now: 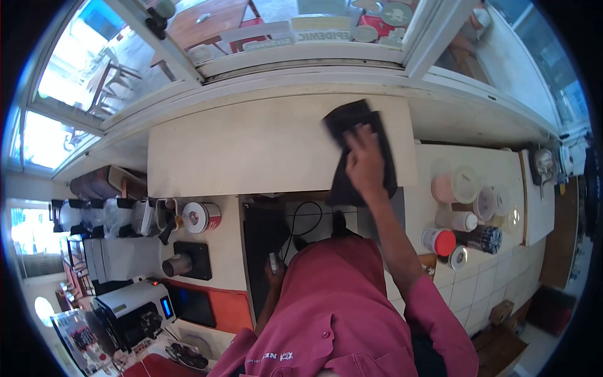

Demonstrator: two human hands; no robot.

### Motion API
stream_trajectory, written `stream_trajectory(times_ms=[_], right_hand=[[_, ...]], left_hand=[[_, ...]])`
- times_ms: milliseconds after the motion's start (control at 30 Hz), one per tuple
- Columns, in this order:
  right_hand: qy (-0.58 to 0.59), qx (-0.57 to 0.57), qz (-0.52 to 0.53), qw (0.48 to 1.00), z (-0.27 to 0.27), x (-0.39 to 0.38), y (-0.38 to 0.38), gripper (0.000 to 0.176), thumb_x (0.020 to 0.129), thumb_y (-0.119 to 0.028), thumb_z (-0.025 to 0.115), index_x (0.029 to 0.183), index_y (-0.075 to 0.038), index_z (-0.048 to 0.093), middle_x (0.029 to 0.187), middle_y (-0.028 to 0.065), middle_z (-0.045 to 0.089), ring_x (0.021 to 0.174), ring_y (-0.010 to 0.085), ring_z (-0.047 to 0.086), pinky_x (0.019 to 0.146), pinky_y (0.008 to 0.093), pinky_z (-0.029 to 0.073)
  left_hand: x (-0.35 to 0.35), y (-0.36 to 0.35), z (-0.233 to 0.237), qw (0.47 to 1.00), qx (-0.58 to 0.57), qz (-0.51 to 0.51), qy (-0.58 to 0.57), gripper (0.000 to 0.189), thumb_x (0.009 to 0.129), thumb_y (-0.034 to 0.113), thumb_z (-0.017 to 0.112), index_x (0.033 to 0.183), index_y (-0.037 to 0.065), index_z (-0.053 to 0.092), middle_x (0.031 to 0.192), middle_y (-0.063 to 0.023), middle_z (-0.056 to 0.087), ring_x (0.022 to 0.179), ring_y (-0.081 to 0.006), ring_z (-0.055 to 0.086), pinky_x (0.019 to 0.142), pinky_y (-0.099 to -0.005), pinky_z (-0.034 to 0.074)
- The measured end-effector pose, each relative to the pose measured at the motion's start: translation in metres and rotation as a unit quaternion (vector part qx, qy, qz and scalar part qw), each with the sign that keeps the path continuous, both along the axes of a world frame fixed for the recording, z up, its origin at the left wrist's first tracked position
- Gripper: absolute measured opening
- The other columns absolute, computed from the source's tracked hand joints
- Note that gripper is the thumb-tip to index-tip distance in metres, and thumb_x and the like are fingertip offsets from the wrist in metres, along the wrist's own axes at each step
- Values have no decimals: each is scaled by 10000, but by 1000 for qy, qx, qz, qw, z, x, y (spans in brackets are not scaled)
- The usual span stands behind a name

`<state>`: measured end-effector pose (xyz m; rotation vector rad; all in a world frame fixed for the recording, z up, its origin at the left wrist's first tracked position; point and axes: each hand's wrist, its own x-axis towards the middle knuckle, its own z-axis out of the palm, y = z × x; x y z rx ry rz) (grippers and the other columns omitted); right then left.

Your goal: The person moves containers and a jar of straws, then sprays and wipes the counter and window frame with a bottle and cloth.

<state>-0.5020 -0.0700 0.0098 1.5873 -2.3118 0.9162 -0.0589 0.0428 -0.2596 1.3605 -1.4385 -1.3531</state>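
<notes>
Black cloth [342,182] is on the cream tabletop [239,144], near its right end, loosely folded at the far side, lower part reaching the near edge. Right hand [366,157] is on top of it: fingers spread and laid flat, not clenched. Hand and cloth both blurred, so I read this as mid-motion.

Status: underway, not closed out. Cloth is out and under the hand, not put away. Can't tell how much surface has been covered: no streaks or residue readable on the stretch left of the cloth, so no proof either way. Can't confirm any part as done.

Left hand [274,271] is low, beside the dark opening under the tabletop. Fingers look closed around a small pale object [273,261]; too small to identify.

Right side: red-lidded jar [438,241], white bottle [456,220] and clear-lidded tub [465,183] grouped, apart from the cloth. Left side: red-and-white canister [202,217], metal cup [178,264] on its side on a black pad [200,260]. Neither hand touches any of these.
</notes>
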Motion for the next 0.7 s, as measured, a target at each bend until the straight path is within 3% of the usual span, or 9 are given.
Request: stream_trajectory(times_ms=[67, 167, 267, 367, 400, 467, 600, 700], right_hand=[[-46, 26, 135, 989, 2, 23, 3, 472, 792, 5, 594, 1250, -81, 668, 1416, 177, 550, 1390, 378, 440, 1201, 489, 317], [-37, 4, 21, 999, -1, -27, 16, 502, 787, 25, 554, 1266, -74, 667, 1414, 180, 553, 1391, 374, 441, 1206, 489, 301], [-30, -5, -158, 987, -3, -77, 23, 434, 875, -56, 532, 1297, -27, 628, 1420, 231, 524, 1363, 429, 444, 1194, 507, 291], [63, 17, -208, 976, -13, -40, -13, 466, 916, -155, 549, 1351, 12, 565, 1450, 273, 471, 1378, 459, 408, 1188, 542, 280], [48, 52, -160, 985, 3, -7, -26, 536, 932, -248, 558, 1385, 34, 516, 1470, 300, 430, 1403, 476, 363, 1192, 570, 254], [44, 65, -23, 997, 13, 49, -50, 533, 938, -280, 555, 1381, 16, 533, 1451, 288, 450, 1420, 463, 344, 1202, 557, 237], [-29, 7, 235, 971, 6, 96, -72, 406, 869, -77, 602, 1273, -36, 631, 1382, 211, 550, 1363, 389, 460, 1180, 499, 335], [-88, -16, 326, 941, -7, 56, -62, 396, 824, 25, 587, 1204, -40, 677, 1327, 191, 614, 1341, 368, 503, 1177, 477, 356]], left_hand=[[5, 2, -9, 999, 50, 1, 18, 198, 919, 141, 674, 1070, 40, 595, 953, -60, 626, 788, -131, 592, 686, -308, 508], [-3, 4, 35, 995, 93, 18, 6, 254, 935, 140, 662, 1156, 31, 600, 948, -69, 641, 815, -144, 607, 711, -317, 517], [4, 24, 10, 986, 59, 141, -63, 358, 931, 161, 679, 1244, 15, 585, 951, -74, 655, 833, -159, 619, 724, -329, 527], [14, 34, -2, 988, 58, 131, -50, 423, 917, 162, 695, 1288, -4, 575, 972, -85, 663, 845, -171, 629, 736, -341, 532], [17, 38, -6, 990, 57, 122, -47, 415, 915, 161, 696, 1276, -7, 578, 969, -86, 663, 842, -170, 629, 733, -341, 531], [24, 42, -11, 992, 54, 101, -43, 400, 910, 159, 699, 1253, -13, 584, 964, -88, 663, 837, -169, 628, 727, -341, 530], [17, 38, 0, 990, 91, 106, -23, 385, 905, 157, 703, 1231, -14, 590, 967, -92, 666, 847, -163, 632, 733, -342, 531], [36, 44, -48, 980, 114, 131, 93, 402, 906, 182, 720, 1232, -12, 587, 982, -96, 670, 858, -162, 637, 738, -342, 534]])
